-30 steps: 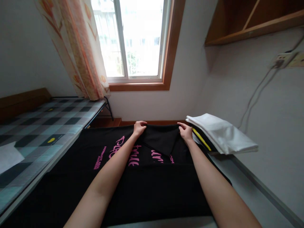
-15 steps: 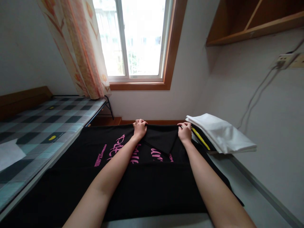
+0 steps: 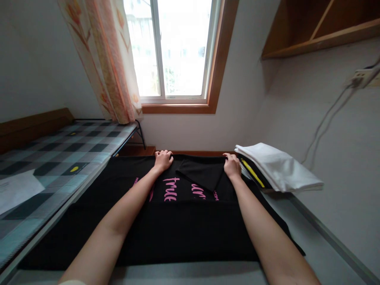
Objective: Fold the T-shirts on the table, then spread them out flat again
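A black T-shirt [image 3: 190, 229] with pink lettering lies spread over the table, its near side folded up across part of the print. A sleeve-like flap [image 3: 203, 174] rests on top near the far edge. My left hand [image 3: 164, 160] is at the far edge of the shirt, left of the flap, with its fingers bent over the fabric. To the right of the flap, my right hand [image 3: 232, 167] holds the same far edge, one finger reaching out to the left. My fingertips are partly hidden behind the edge.
Folded white cloth [image 3: 276, 166] tops a stack with black and yellow fabric beside my right hand. The grey table [image 3: 190, 274] shows along the near edge. At left is a bed with a checked mattress [image 3: 59, 158] and a white paper [image 3: 22, 188]. A wooden shelf [image 3: 320, 41] overhangs the right.
My left hand has slid left along the far edge, uncovering more pink letters. The shirt's near left part has drawn in and lies flatter. My right hand stays near the same spot, its fingers slightly looser.
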Available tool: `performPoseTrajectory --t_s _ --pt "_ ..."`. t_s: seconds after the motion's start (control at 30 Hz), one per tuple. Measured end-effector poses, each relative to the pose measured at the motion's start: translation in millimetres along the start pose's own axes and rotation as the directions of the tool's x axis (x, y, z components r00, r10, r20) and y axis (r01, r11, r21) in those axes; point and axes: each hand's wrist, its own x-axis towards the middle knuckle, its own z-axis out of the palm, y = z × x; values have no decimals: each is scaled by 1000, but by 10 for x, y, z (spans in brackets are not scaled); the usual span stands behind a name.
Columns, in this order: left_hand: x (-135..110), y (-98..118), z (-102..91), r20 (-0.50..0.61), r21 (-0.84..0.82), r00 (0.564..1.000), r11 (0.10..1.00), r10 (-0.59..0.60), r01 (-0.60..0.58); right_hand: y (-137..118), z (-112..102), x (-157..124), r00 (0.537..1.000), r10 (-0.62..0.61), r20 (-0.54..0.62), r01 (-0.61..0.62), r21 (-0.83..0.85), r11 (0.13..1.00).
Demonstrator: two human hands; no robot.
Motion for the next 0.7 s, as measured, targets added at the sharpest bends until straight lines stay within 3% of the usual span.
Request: performPoseTrajectory --t_s 0.27,0.4,0.53,0.7 --pt "-218 -1244 -580 216 200 975 980 -53 9 52 74 24 1000 -5 4 5 32 999" --pt "-347 -1715 -802 226 286 965 956 -130 62 67 98 45 1000 -7 6 7 34 999" --pt "-439 -2009 -983 186 339 964 933 -188 116 71 96 68 999 0 48 1 -12 1000" --pt "-543 -2135 -1270 158 421 966 899 -204 121 43 -29 158 989 -35 143 44 -64 997"
